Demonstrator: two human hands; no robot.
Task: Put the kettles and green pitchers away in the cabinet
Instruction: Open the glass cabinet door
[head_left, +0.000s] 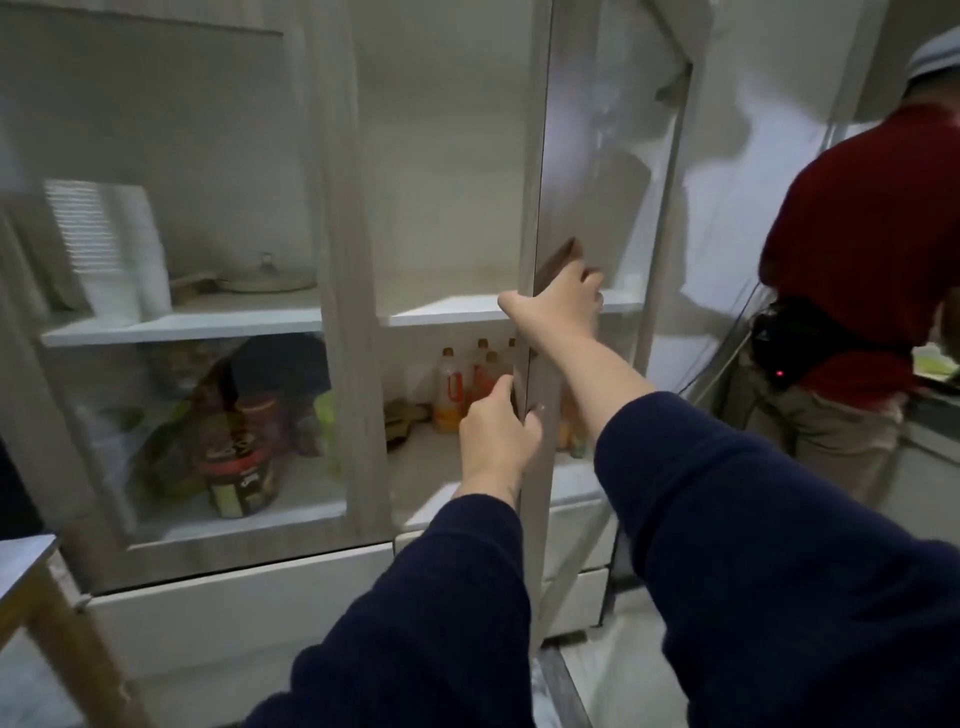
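Observation:
A tall pale wooden cabinet (358, 260) with glass doors fills the view. Its right door (540, 156) stands edge-on to me, swung partly out. My left hand (496, 436) grips that door's edge low down. My right hand (558, 299) holds the same edge higher up, by a brown handle (558, 262). Both sleeves are dark blue. The upper right shelf (447, 310) behind the door looks bare. No kettle or green pitcher is in view.
Behind the shut left door (182, 312) sit stacked white cups (124, 260), a lidded pan (267, 278) and jars and bags below. Orange bottles (452, 387) stand on the lower right shelf. A person in a red shirt (872, 260) stands at right. A wooden table corner (26, 566) is at lower left.

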